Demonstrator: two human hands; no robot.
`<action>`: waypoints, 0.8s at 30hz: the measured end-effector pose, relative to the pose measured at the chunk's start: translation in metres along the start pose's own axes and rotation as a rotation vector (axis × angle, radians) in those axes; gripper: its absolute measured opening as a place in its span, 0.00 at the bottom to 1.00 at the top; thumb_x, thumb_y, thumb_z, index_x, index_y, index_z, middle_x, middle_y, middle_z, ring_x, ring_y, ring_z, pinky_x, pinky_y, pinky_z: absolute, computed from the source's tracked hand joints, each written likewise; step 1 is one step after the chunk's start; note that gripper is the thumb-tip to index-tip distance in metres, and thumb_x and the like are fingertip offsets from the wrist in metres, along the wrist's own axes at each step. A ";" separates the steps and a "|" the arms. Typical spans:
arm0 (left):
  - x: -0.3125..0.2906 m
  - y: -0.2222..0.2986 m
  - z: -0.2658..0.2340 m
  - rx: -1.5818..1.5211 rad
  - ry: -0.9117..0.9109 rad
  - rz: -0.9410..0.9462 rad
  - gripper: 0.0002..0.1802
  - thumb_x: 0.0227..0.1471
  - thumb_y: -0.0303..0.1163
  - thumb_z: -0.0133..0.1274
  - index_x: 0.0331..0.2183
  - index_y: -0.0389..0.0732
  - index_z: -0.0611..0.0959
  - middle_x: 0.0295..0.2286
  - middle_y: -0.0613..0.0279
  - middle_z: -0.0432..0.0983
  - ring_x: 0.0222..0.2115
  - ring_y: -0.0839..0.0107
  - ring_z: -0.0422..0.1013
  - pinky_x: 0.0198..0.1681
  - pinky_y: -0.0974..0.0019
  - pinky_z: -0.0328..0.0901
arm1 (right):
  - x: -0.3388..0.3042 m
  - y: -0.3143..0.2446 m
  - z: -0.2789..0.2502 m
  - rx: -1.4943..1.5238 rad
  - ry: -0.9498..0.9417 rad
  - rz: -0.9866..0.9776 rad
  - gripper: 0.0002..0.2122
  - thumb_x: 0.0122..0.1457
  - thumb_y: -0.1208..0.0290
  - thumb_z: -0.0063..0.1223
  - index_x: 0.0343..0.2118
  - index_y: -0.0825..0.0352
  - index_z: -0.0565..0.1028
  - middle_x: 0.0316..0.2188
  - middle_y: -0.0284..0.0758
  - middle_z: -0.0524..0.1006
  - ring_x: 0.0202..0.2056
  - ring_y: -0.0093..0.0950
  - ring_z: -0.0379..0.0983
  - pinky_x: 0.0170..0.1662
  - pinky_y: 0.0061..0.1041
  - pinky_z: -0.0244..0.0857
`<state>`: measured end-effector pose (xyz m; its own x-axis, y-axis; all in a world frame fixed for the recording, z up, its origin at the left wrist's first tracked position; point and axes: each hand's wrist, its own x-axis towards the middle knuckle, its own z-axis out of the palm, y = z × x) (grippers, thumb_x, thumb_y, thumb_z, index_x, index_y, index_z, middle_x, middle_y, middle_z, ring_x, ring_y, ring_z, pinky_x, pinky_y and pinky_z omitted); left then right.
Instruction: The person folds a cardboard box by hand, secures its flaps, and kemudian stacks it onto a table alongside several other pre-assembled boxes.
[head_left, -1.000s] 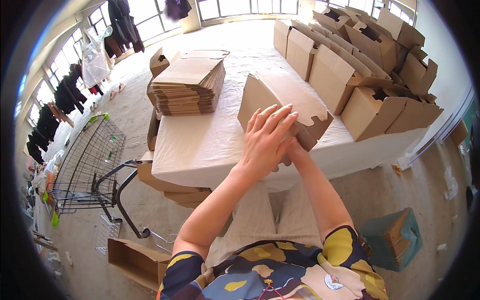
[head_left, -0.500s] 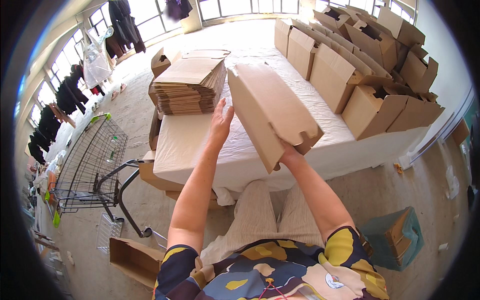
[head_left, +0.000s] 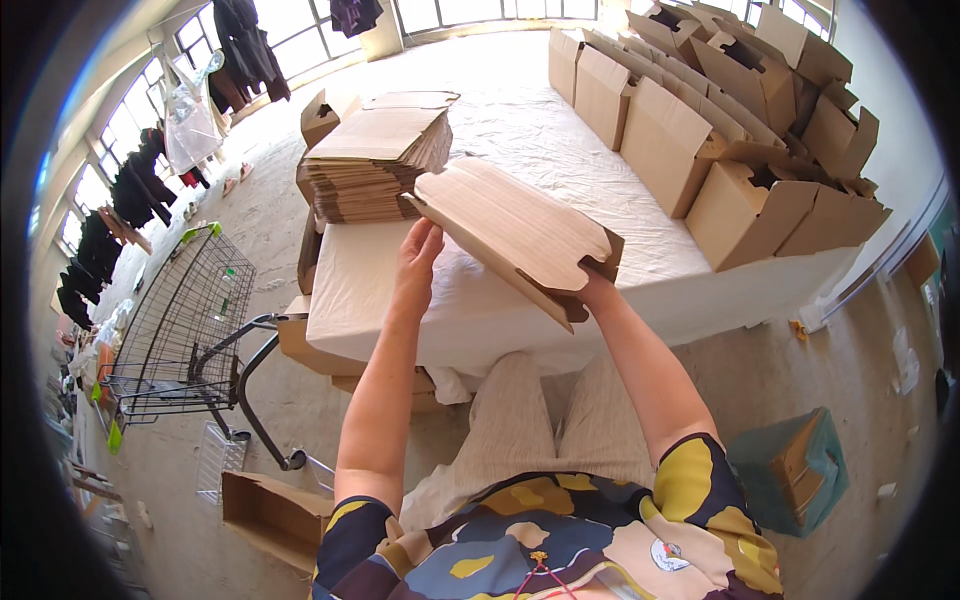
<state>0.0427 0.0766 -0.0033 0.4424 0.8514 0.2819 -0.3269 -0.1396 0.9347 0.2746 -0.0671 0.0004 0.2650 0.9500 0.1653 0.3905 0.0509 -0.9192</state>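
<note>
A brown cardboard box (head_left: 520,215), partly opened out, is held tilted above the near edge of the white-covered table (head_left: 350,290). At its left end, my left hand (head_left: 418,260) is closed at the edge, fingers pressed together against the cardboard. My right hand (head_left: 598,290) grips the right end beside a notched flap, its fingers hidden inside the box. Just beyond my left hand, a stack of flat folded cardboard boxes (head_left: 375,160) rests on the table.
Rows of opened cardboard boxes (head_left: 665,135) crowd the table's right side. A wire shopping cart (head_left: 180,320) stands on the floor at left. An open box (head_left: 270,515) lies at lower left, and a green-wrapped box (head_left: 795,470) at lower right. Dark clothes (head_left: 245,50) hang by the windows.
The box has turned, its far end swinging left and nearer. My left hand, open and apart from it before, now touches that end. The right hand has moved slightly right, still gripping.
</note>
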 end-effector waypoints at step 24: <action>-0.009 0.042 0.059 -0.206 -0.152 0.093 0.16 0.65 0.33 0.51 0.50 0.36 0.79 0.42 0.65 0.80 0.44 0.77 0.72 0.51 0.67 0.65 | -0.013 -0.090 -0.132 0.674 -0.077 -0.169 0.33 0.64 0.41 0.47 0.61 0.67 0.67 0.53 0.34 0.74 0.53 0.24 0.70 0.55 0.26 0.66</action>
<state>0.0741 0.0331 0.0457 0.5179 0.7517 0.4084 -0.5282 -0.0945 0.8438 0.3526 -0.1247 0.1279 0.1762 0.9300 0.3226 -0.2177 0.3564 -0.9086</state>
